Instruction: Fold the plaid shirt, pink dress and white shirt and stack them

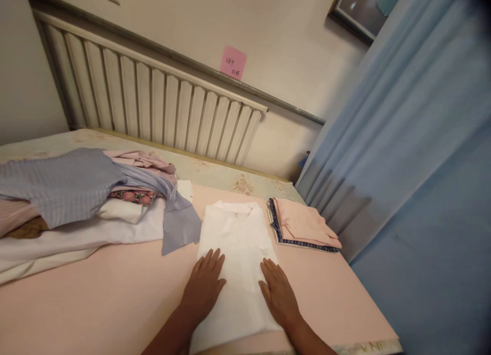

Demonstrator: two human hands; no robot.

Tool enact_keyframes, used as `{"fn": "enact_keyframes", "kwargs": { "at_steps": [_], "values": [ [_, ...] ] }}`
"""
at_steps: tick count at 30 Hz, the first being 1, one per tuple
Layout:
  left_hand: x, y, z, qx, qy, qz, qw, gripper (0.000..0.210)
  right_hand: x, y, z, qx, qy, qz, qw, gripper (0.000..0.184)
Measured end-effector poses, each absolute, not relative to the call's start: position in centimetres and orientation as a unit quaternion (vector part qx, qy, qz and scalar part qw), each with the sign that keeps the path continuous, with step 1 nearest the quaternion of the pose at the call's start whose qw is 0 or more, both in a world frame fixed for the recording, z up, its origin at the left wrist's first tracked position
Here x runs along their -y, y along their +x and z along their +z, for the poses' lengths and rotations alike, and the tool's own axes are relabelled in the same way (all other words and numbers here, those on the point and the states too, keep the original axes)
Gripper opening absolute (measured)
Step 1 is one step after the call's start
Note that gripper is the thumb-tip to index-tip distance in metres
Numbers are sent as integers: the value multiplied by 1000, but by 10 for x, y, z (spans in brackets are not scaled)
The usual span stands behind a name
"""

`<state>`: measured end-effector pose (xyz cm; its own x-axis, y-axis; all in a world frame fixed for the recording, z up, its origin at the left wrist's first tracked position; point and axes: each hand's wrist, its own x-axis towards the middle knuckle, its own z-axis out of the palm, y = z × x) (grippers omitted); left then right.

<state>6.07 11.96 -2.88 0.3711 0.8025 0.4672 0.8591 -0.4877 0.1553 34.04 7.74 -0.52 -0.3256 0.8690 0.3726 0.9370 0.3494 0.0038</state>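
A white shirt [240, 273] lies folded into a long rectangle, its collar at the far end. My left hand [205, 283] rests flat on its left edge, fingers stretched out. On the opposite edge lies my right hand [278, 291], palm down with the fingers extended. Neither hand grips the cloth. Beneath the shirt is a pink sheet [115, 298]. The sleeve of a blue striped shirt [180, 219] reaches close to the white shirt's left side.
Unfolded clothes, including a white garment [126, 227], heap up on the left. A folded stack topped by a peach garment [305, 222] sits at right. Behind stands a radiator [153, 94]; a blue curtain [402, 114] hangs along the right side.
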Motion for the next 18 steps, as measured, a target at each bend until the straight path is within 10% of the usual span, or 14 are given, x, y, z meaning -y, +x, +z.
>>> {"fn": "enact_keyframes", "kwargs": {
  "at_steps": [18],
  "values": [
    [-119,60,-27,503,-825,-251,53,54,-77,340,-4,805,-561,-113,159,45]
  ]
}}
